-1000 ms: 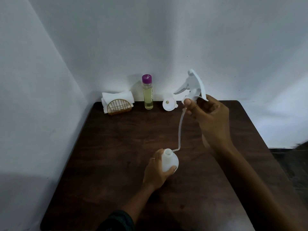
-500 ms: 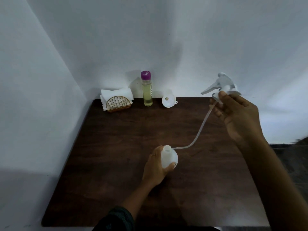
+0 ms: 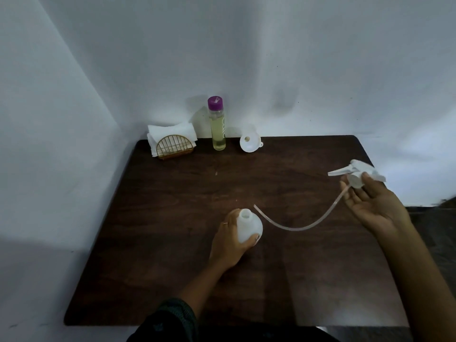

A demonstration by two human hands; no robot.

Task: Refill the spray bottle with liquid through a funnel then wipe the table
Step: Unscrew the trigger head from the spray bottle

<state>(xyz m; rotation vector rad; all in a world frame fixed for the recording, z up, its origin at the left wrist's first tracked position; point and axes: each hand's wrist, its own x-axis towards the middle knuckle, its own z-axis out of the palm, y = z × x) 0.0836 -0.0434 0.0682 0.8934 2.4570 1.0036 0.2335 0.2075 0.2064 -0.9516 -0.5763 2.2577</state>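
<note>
Our right hand [image 3: 370,206], gripping the sprayer head [image 3: 355,175], had swung it aside, and its dip tube [image 3: 296,227] came clear of the spray bottle [image 3: 248,229]. Our left hand [image 3: 228,245] gripped that bottle, whose neck now stood open for the funnel [image 3: 249,144].

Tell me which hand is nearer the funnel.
Left, marginally. The left hand grips the bottle straight in front of the funnel; the right hand holds the sprayer head off to its right.

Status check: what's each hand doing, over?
Left hand grips bottle, neck open. Right hand holds sprayer, tube out. Funnel unused.
</note>
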